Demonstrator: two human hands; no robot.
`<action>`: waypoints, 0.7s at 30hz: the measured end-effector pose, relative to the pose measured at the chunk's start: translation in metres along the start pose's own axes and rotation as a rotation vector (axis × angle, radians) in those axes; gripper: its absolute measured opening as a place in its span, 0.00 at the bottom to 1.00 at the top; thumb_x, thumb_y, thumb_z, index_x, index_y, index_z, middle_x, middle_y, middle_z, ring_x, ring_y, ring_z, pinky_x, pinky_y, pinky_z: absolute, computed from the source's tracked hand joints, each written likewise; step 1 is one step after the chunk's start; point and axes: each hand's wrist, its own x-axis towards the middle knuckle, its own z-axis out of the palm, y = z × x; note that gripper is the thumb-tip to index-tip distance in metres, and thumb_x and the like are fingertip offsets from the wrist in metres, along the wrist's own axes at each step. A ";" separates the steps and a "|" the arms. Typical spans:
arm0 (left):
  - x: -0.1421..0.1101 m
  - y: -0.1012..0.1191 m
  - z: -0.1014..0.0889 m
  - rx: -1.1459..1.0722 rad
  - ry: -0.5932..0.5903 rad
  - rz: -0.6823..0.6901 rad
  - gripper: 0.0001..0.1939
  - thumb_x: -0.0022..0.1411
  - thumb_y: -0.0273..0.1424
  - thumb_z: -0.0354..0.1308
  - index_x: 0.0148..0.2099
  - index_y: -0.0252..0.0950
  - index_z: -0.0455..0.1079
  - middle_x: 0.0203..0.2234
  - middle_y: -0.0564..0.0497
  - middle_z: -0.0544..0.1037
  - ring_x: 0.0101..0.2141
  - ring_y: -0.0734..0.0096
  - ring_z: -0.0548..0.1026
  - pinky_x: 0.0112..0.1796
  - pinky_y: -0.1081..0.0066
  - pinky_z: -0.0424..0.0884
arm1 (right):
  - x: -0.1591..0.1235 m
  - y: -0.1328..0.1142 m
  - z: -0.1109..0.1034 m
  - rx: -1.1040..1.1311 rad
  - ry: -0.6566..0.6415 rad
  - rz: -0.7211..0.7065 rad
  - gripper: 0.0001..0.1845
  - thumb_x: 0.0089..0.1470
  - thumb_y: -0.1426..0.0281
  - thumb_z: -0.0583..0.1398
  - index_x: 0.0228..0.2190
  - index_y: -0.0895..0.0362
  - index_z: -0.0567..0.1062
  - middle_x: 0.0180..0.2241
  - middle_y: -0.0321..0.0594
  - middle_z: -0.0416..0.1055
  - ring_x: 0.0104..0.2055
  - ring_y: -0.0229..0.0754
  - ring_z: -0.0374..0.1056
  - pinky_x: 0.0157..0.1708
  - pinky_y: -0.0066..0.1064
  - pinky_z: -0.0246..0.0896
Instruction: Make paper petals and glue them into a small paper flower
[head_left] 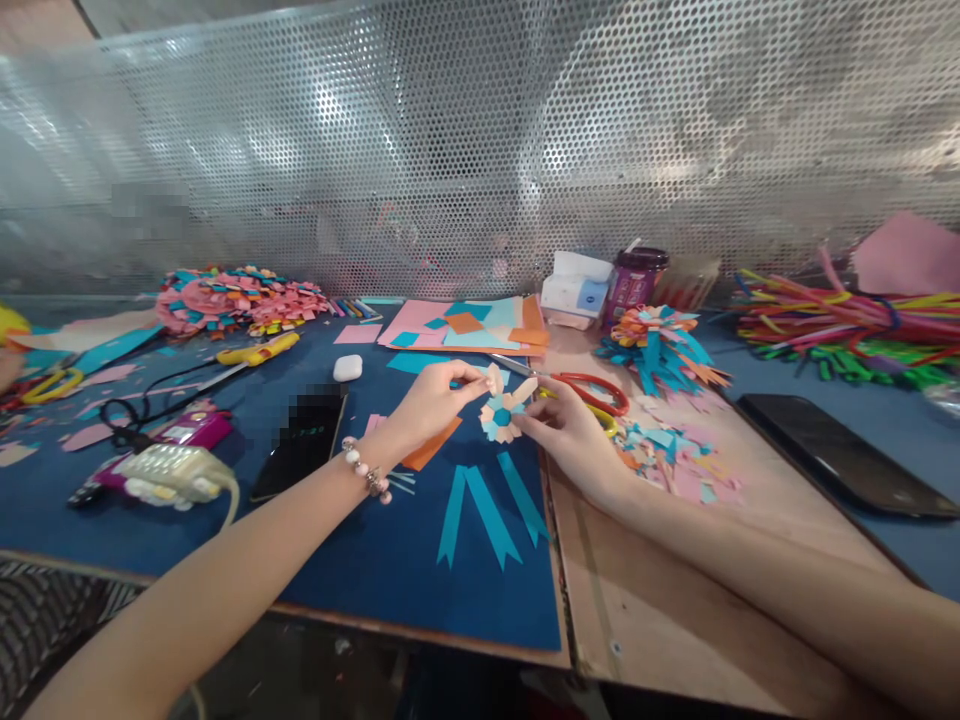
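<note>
A small paper flower point(502, 418) with peach petals and a blue centre is held just above the blue table top. My left hand point(442, 400), a beaded bracelet at its wrist, pinches a peach paper piece at the flower's upper edge. Whether that piece is joined to the flower I cannot tell. From the right side my right hand point(574, 435) grips the flower between thumb and fingers. Below lie blue paper strips point(491, 520) with notched ends. Red-handled scissors point(596, 390) rest behind my right hand, partly covered by it.
Behind stand stacked coloured sheets point(465, 325) and a purple cup point(636, 285). A phone point(304, 445) and a glue gun point(161, 465) lie left; another phone point(847, 455) lies right. Paper scraps point(667, 455) spread beside my right hand. A perforated metal panel point(465, 150) closes the back.
</note>
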 end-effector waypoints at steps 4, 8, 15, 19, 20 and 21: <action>-0.003 0.005 -0.001 0.072 -0.041 -0.035 0.17 0.61 0.42 0.52 0.37 0.33 0.73 0.34 0.48 0.78 0.35 0.67 0.73 0.38 0.68 0.65 | 0.000 -0.002 -0.001 0.071 0.057 0.008 0.30 0.48 0.63 0.63 0.51 0.58 0.61 0.25 0.33 0.70 0.32 0.41 0.70 0.36 0.36 0.65; -0.006 0.008 0.002 0.072 -0.129 -0.031 0.17 0.60 0.43 0.54 0.36 0.33 0.73 0.33 0.48 0.77 0.34 0.68 0.72 0.36 0.69 0.64 | -0.002 -0.004 0.000 0.118 0.099 -0.002 0.31 0.47 0.64 0.64 0.50 0.58 0.61 0.25 0.33 0.71 0.33 0.42 0.71 0.38 0.36 0.65; -0.007 0.005 0.004 -0.025 -0.094 -0.082 0.15 0.58 0.41 0.56 0.36 0.33 0.74 0.33 0.48 0.78 0.35 0.68 0.72 0.37 0.69 0.64 | -0.003 -0.002 0.002 0.161 0.106 0.018 0.32 0.46 0.64 0.65 0.51 0.58 0.60 0.27 0.34 0.73 0.35 0.42 0.72 0.39 0.35 0.64; -0.006 0.003 0.002 -0.037 -0.086 -0.115 0.15 0.57 0.40 0.56 0.37 0.33 0.74 0.34 0.47 0.78 0.35 0.67 0.72 0.38 0.68 0.64 | -0.003 0.000 0.001 0.153 0.066 0.004 0.28 0.48 0.63 0.64 0.49 0.58 0.63 0.28 0.35 0.73 0.34 0.40 0.71 0.38 0.33 0.64; -0.006 0.003 0.002 -0.028 -0.095 -0.115 0.15 0.57 0.40 0.56 0.37 0.33 0.74 0.34 0.47 0.78 0.36 0.67 0.72 0.38 0.68 0.64 | -0.003 0.000 0.001 0.146 0.058 0.000 0.27 0.48 0.63 0.63 0.49 0.58 0.64 0.28 0.35 0.73 0.34 0.40 0.71 0.37 0.33 0.64; -0.006 0.003 0.002 -0.017 -0.106 -0.111 0.15 0.57 0.41 0.56 0.37 0.33 0.74 0.34 0.47 0.78 0.36 0.67 0.72 0.38 0.68 0.64 | -0.003 0.000 0.001 0.138 0.059 -0.006 0.26 0.49 0.63 0.63 0.48 0.58 0.64 0.28 0.35 0.73 0.34 0.40 0.71 0.37 0.33 0.64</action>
